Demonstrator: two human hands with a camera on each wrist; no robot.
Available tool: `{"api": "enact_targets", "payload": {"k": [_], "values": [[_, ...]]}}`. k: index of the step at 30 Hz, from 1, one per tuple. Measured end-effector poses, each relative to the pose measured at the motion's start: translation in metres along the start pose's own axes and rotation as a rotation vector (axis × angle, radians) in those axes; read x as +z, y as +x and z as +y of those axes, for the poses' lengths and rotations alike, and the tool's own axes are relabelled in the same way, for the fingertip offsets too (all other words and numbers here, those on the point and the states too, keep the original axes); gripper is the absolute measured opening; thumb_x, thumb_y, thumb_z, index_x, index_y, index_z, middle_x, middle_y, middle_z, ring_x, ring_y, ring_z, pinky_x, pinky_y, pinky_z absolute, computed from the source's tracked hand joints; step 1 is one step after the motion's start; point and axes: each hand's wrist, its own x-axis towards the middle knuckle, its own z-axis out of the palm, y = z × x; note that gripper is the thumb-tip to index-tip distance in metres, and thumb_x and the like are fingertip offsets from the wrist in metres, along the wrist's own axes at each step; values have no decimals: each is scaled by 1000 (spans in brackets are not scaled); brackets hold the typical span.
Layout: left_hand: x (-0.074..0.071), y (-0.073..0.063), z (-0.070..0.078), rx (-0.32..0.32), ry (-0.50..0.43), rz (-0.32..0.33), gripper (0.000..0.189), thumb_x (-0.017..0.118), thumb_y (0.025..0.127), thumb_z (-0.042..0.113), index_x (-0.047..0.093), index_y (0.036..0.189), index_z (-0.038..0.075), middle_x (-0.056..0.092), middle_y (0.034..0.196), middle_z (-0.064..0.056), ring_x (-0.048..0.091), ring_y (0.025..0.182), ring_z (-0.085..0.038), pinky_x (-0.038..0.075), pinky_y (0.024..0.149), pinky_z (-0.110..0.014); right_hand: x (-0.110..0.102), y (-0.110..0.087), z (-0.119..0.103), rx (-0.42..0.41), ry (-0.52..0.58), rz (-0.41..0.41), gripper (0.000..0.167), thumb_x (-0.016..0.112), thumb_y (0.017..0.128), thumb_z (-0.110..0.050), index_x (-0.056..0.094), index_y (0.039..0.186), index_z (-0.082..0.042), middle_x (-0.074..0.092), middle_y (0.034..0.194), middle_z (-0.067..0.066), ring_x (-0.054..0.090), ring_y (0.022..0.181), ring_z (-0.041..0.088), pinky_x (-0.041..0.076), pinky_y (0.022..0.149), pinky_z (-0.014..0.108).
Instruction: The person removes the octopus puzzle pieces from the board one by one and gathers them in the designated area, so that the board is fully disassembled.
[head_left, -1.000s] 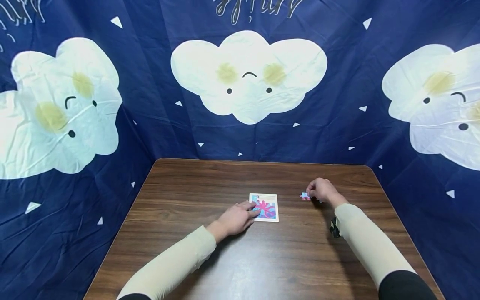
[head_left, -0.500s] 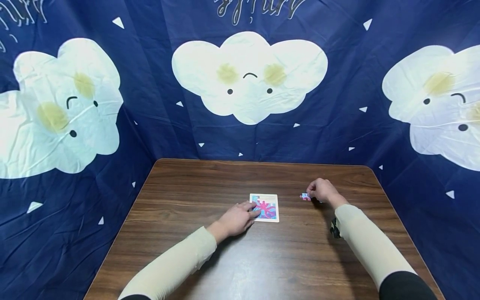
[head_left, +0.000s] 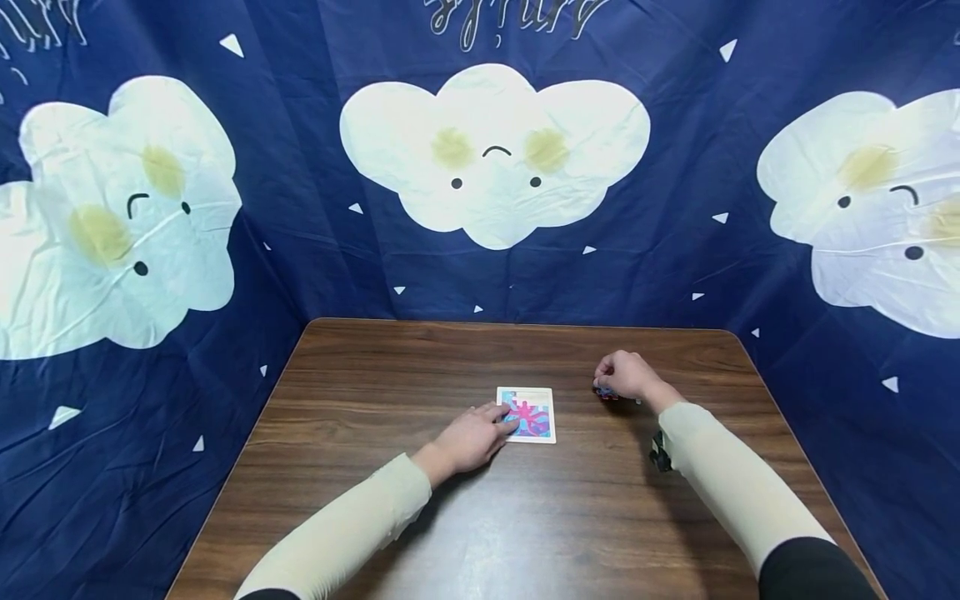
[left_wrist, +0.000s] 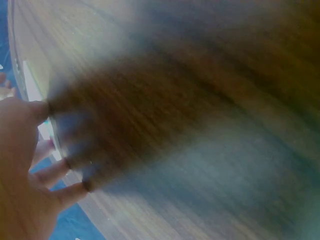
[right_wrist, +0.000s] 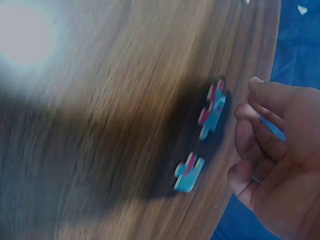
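Observation:
A small square jigsaw puzzle tray (head_left: 553, 417) with a pale rim lies mid-table; its picture is a pink shape on blue, with a bare pale area along the top. My left hand (head_left: 468, 437) rests with spread, fairly straight fingers on the tray's left side. To the right of the tray, my right hand (head_left: 628, 375) hovers over loose puzzle pieces. In the right wrist view, its fingers (right_wrist: 245, 130) are loosely curled with nothing visible between them. Pink-and-blue puzzle pieces (right_wrist: 215, 112) lie beside the fingertips, and a separate puzzle piece (right_wrist: 189, 175) lies lower down.
The brown wooden table (head_left: 420, 358) has rounded far corners. Behind it and on both sides hangs a dark blue cloth (head_left: 300, 275) with white clouds. A small dark device (head_left: 660, 452) sits at the right wrist.
My right hand has shifted left, now covering more of the loose puzzle pieces near its fingertips. The left hand stays on the tray.

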Motion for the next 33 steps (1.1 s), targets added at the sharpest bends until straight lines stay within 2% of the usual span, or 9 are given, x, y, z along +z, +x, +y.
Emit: {"api": "enact_targets", "payload": {"k": [4, 11, 21, 26, 33], "values": [[-1, -1, -2, -2, -15, 1, 41, 52, 108, 33, 57, 148, 28, 51, 155, -9, 49, 142, -33, 48, 109, -56, 5, 4, -14, -19, 37, -7, 8, 74, 93, -20, 76, 88, -14, 73, 77, 1, 63, 61, 13, 53, 70, 34], [-3, -1, -6, 2, -52, 9, 40, 55, 107, 31, 60, 146, 26, 51, 155, -11, 49, 143, -34, 46, 111, -56, 12, 12, -45, -92, 26, 21, 7, 77, 91, -21, 77, 86, -16, 72, 77, -6, 58, 72, 12, 50, 73, 33], [1, -2, -10, 12, -2, 101, 37, 60, 104, 32, 67, 139, 26, 59, 146, -7, 56, 136, -29, 47, 112, -47, 22, 20, -86, -190, 64, -14, 5, 78, 90, -19, 76, 86, -16, 72, 78, -8, 58, 73, 10, 52, 74, 32], [5, -2, -9, 17, 4, 151, 33, 63, 102, 34, 71, 132, 25, 64, 137, -5, 60, 128, -26, 52, 105, -43, 32, 23, -98, -211, 56, -26, 5, 81, 87, -19, 76, 85, -17, 71, 76, -10, 60, 73, 7, 52, 75, 30], [6, -4, -9, 42, -29, 143, 28, 63, 103, 34, 73, 127, 25, 64, 135, -5, 61, 127, -25, 54, 102, -42, 47, 24, -110, -207, 68, -53, 7, 81, 86, -17, 78, 91, -13, 73, 77, -9, 63, 76, 6, 54, 76, 29]]}}
